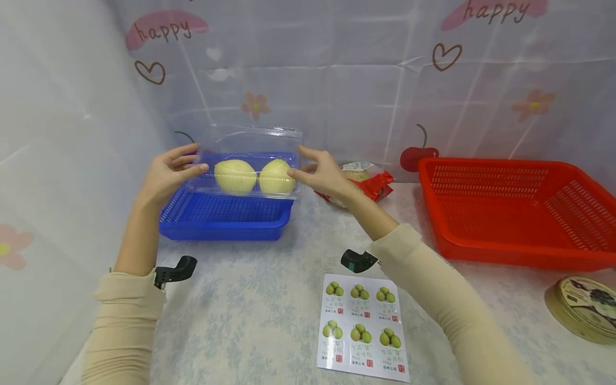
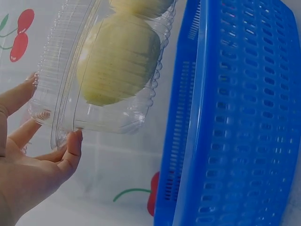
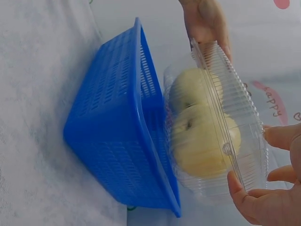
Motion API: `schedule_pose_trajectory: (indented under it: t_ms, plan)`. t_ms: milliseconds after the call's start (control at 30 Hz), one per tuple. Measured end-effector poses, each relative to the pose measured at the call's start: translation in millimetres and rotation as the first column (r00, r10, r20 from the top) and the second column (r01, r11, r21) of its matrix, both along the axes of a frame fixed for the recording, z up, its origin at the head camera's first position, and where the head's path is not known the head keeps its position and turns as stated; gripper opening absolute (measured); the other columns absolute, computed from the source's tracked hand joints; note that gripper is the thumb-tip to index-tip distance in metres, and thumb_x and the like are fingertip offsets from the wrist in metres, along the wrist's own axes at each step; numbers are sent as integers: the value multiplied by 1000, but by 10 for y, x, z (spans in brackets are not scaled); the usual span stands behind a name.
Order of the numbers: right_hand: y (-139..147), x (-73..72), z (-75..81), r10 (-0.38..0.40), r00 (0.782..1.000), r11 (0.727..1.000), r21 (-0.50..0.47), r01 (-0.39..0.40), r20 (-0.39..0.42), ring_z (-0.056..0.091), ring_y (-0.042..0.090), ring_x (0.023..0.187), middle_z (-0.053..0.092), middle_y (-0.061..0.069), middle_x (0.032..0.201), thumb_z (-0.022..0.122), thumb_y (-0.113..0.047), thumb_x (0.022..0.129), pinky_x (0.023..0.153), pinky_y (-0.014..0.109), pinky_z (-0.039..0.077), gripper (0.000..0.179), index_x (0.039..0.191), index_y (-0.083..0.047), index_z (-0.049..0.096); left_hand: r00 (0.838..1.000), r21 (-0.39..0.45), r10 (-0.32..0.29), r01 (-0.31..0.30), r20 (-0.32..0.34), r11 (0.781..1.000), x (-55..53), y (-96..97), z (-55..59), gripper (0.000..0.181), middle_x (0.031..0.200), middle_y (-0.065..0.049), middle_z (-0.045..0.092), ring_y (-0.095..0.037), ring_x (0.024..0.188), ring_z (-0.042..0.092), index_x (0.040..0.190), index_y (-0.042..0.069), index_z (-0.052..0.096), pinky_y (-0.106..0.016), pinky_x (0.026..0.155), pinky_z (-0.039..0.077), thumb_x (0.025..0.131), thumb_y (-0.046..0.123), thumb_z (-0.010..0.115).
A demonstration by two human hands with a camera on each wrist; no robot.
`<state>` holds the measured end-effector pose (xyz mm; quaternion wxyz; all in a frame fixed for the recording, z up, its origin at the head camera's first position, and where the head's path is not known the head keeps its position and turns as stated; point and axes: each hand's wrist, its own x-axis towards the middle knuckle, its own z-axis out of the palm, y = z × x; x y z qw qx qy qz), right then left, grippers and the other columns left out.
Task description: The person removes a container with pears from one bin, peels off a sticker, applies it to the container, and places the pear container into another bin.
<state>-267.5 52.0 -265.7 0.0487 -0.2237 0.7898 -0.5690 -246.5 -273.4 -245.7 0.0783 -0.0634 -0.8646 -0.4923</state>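
Observation:
Both hands hold a clear plastic clamshell box (image 1: 245,141) above the blue basket (image 1: 221,230). Two pale yellow-green pears (image 1: 236,177) lie side by side inside it; they also show in the right wrist view, where one pear (image 3: 204,141) is nearer. At the box's left end, the left hand (image 1: 166,174) grips the edge between thumb and fingers. My right hand (image 1: 324,174) pinches the opposite end. In the left wrist view the fingers (image 2: 70,153) press the box's rim from below. The lid looks closed in the right wrist view.
Right of the blue basket lies a red and clear plastic bag (image 1: 370,184). A red basket (image 1: 520,254) stands farther right, with a round tin (image 1: 584,307) in front of it. A sheet of pear stickers (image 1: 363,326) lies on the table nearer the front. A patterned curtain hangs behind.

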Motion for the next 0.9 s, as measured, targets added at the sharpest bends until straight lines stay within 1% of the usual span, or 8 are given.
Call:
schedule_pose_trajectory:
  t_ms: [133, 200, 300, 367, 433, 567, 800, 900]
  plan:
    - [106, 24, -28, -5, 1000, 1000, -16, 5, -25, 53, 31, 118, 26, 10, 153, 65, -18, 89, 88, 35, 51, 71, 147, -3, 28, 1000, 1, -17, 17, -15, 1000, 12, 88, -7, 63, 140, -17, 45, -16, 112, 49, 141, 11, 44, -22, 90, 42, 86, 27, 69]
    - [165, 41, -29, -7, 999, 1000, -10, 7, -38, 54, 31, 117, 27, 10, 153, 66, -18, 88, 78, 29, 54, 71, 147, -3, 28, 999, 15, -30, 31, -24, 999, 19, 132, -14, 62, 139, -19, 46, -12, 107, 50, 140, 10, 45, -16, 85, 43, 85, 25, 70]
    - [255, 62, -18, -13, 998, 1000, 27, 14, -66, 55, 31, 117, 28, 11, 152, 66, -19, 88, 69, 24, 52, 71, 146, -3, 29, 998, 40, -51, 52, -34, 998, 31, 194, -23, 61, 137, -21, 46, -8, 101, 52, 139, 9, 47, -13, 80, 44, 85, 21, 71]
    - [314, 75, -6, -14, 997, 998, 54, 19, -80, 54, 31, 118, 28, 10, 152, 66, -21, 88, 72, 25, 53, 71, 146, -4, 30, 997, 62, -66, 68, -34, 996, 34, 235, -25, 61, 138, -21, 46, -7, 100, 52, 139, 9, 46, -14, 81, 44, 85, 19, 71]
    - [371, 84, -1, -13, 995, 997, 71, 19, -95, 54, 32, 119, 28, 12, 152, 66, -21, 88, 83, 31, 53, 70, 146, -3, 30, 997, 70, -76, 78, -34, 994, 35, 273, -24, 61, 138, -20, 46, -8, 100, 52, 139, 9, 47, -15, 81, 44, 84, 17, 71]
    - [473, 114, 0, -17, 995, 997, 75, 24, -95, 52, 34, 120, 28, 12, 152, 65, -21, 89, 94, 42, 47, 69, 145, -2, 31, 994, 89, -101, 104, -37, 991, 17, 353, -34, 62, 138, -19, 45, -11, 102, 52, 140, 8, 46, -16, 82, 44, 84, 16, 72]
    - [651, 199, -8, -42, 991, 992, 116, 57, -126, 52, 36, 119, 30, 13, 151, 64, -20, 89, 94, 44, 47, 67, 145, -4, 33, 986, 149, -156, 162, -53, 975, 9, 488, -96, 61, 138, -22, 44, -12, 100, 54, 139, 6, 46, -16, 82, 47, 84, 13, 71]
    - [741, 246, -8, -48, 990, 989, 133, 66, -134, 54, 37, 117, 31, 13, 150, 64, -20, 90, 91, 44, 48, 66, 145, -4, 33, 978, 162, -204, 210, -49, 964, 12, 547, -129, 62, 140, -24, 42, -13, 100, 54, 140, 5, 45, -17, 82, 47, 84, 11, 71]
